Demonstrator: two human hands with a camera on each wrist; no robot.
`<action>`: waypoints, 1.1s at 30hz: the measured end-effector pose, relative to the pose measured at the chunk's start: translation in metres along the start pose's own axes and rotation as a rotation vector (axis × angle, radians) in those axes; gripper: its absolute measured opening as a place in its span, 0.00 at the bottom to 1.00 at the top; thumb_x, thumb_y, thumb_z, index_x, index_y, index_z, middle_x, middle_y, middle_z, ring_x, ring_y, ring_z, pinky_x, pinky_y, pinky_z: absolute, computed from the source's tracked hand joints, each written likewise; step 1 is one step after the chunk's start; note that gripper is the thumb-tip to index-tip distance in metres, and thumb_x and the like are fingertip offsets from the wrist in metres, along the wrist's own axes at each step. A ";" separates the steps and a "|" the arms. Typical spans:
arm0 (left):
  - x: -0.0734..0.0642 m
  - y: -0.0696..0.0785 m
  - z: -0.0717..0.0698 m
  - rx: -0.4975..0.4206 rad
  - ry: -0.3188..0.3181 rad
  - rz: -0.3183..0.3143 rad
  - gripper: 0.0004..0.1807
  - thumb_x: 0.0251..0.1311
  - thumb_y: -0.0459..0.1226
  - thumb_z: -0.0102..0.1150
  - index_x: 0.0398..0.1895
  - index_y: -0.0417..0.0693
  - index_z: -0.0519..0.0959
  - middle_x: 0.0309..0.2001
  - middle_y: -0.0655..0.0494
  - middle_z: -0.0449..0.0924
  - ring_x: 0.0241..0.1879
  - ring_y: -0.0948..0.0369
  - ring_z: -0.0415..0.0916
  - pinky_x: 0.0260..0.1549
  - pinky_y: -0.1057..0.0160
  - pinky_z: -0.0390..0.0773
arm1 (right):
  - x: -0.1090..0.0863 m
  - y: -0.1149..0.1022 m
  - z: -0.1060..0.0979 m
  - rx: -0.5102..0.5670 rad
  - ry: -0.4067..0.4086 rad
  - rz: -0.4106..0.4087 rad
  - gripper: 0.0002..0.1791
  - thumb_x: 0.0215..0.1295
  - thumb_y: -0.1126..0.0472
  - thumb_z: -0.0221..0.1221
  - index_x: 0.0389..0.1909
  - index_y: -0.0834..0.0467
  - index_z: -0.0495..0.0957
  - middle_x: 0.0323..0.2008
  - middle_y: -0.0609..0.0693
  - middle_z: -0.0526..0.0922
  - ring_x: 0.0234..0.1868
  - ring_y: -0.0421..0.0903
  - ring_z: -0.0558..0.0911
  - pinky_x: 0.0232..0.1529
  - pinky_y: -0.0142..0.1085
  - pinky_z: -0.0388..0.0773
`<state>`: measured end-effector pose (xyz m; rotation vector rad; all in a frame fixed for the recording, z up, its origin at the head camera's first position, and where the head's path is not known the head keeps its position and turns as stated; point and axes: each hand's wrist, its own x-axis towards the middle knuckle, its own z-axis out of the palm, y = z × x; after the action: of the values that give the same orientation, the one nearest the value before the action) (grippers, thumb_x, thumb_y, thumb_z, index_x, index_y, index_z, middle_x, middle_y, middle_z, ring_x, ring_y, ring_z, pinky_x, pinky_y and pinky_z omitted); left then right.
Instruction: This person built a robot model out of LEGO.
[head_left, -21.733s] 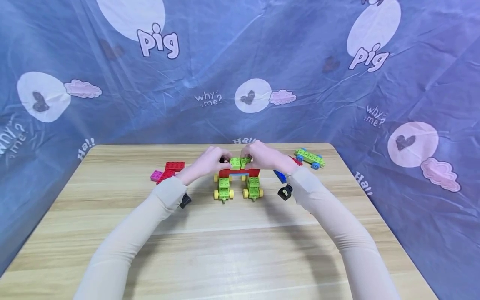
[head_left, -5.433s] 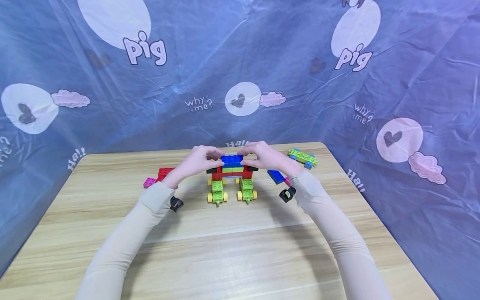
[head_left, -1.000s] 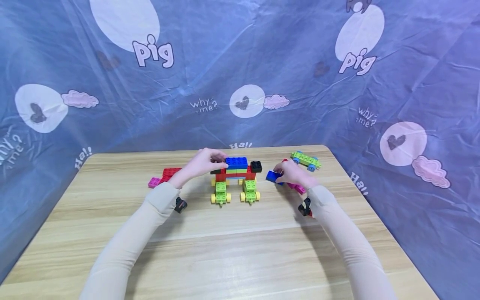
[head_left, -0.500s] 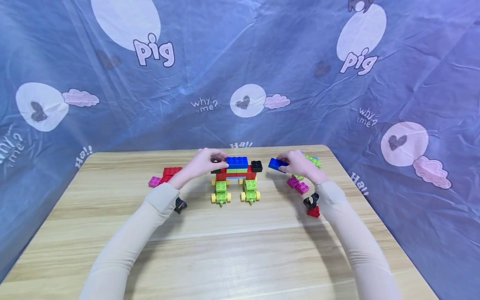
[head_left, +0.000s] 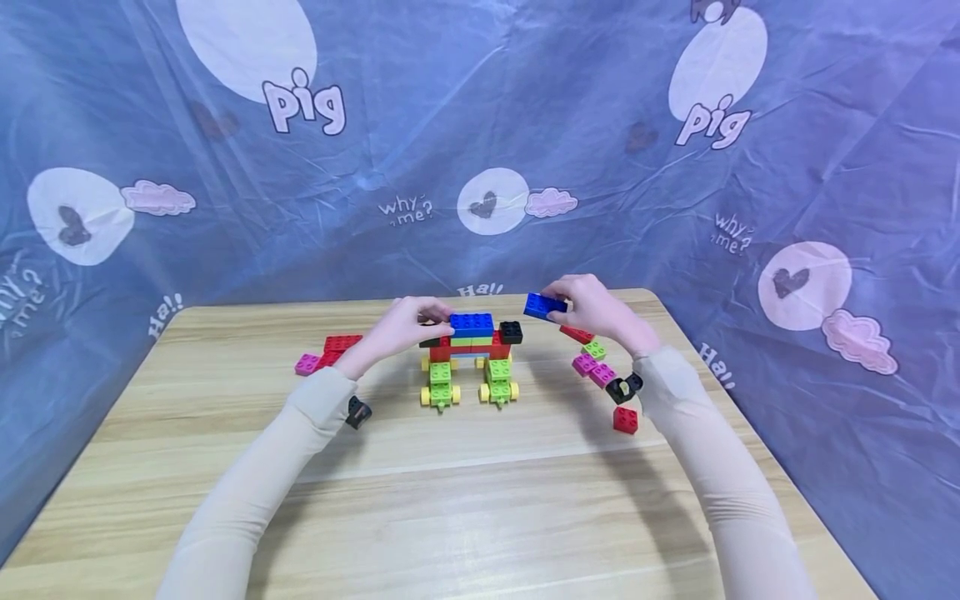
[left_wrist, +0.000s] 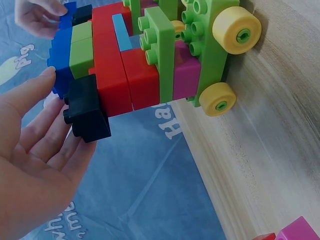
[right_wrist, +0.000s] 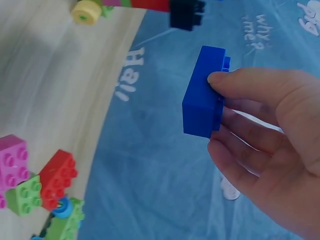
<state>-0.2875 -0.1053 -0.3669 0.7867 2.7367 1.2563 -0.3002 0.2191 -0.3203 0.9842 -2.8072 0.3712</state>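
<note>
On the table stands a toy-brick build: two green wheeled bases (head_left: pixel 499 382) with yellow wheels, a red span (left_wrist: pixel 110 67) across them, black bricks (head_left: pixel 511 332) at both ends, light green bricks (left_wrist: pixel 81 57) and a blue brick (head_left: pixel 472 324) on top. My left hand (head_left: pixel 405 323) pinches the left end of that top brick, thumb in front and fingers behind, beside the left black brick (left_wrist: pixel 86 107). Raised to the right of the build, my right hand (head_left: pixel 596 310) grips a second blue brick (right_wrist: pixel 202 92) between thumb and fingers, its studs facing the palm in the right wrist view.
Right of the build lie pink bricks (head_left: pixel 592 368), a green brick (head_left: pixel 594 350), a long red brick (head_left: pixel 577 334) and a small red brick (head_left: pixel 626 420). Left of it are red bricks (head_left: pixel 342 342) and a pink brick (head_left: pixel 307 364). Behind the table hangs a blue cloth (head_left: pixel 360 242).
The top blue brick was added after the earliest frame. Within the last second my right hand has lifted the second blue brick off the table, up and back. My left hand has stayed put.
</note>
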 end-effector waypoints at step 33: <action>-0.003 -0.001 0.003 -0.034 0.050 -0.010 0.18 0.60 0.41 0.68 0.50 0.41 0.84 0.48 0.44 0.87 0.50 0.51 0.84 0.59 0.51 0.80 | 0.042 -0.058 0.002 0.072 -0.034 -0.292 0.17 0.60 0.64 0.67 0.49 0.65 0.83 0.47 0.60 0.87 0.48 0.54 0.86 0.53 0.47 0.83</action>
<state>-0.2846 -0.1053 -0.3703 0.7478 2.7469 1.3348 -0.2964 0.1494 -0.3027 1.4046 -2.6384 0.4224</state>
